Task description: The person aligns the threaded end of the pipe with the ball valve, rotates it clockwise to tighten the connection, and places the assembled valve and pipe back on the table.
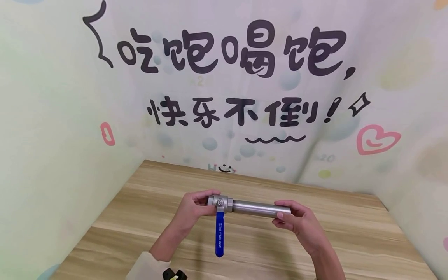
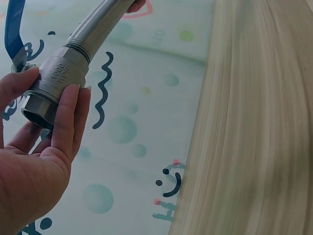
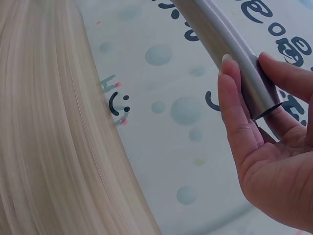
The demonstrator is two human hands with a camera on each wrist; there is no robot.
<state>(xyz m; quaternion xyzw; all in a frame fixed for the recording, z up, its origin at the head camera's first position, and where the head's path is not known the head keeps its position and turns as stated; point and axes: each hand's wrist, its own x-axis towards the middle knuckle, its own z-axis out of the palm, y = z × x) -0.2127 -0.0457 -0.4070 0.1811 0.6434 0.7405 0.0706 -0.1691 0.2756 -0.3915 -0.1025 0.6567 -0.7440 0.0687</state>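
Observation:
A steel ball valve (image 1: pixel 221 202) with a long blue lever handle (image 1: pixel 219 235) is joined to a shiny metal pipe (image 1: pixel 259 209). My left hand (image 1: pixel 194 210) grips the valve body at its free end, thumb on one side and fingers on the other. In the left wrist view, some threads show where the pipe (image 2: pixel 100 27) enters the valve (image 2: pixel 58 73). My right hand (image 1: pixel 297 221) holds the far end of the pipe between thumb and fingers. That end is open, as the pipe (image 3: pixel 234 54) shows in the right wrist view. Both parts are held above the table, the lever pointing toward me.
Beneath the hands lies a wood-grain table (image 1: pixel 140 202). A white printed backdrop (image 1: pixel 224 85) with black lettering and pink hearts rises behind it, with side walls left and right. A dark strap (image 1: pixel 174 273) sits at the left sleeve.

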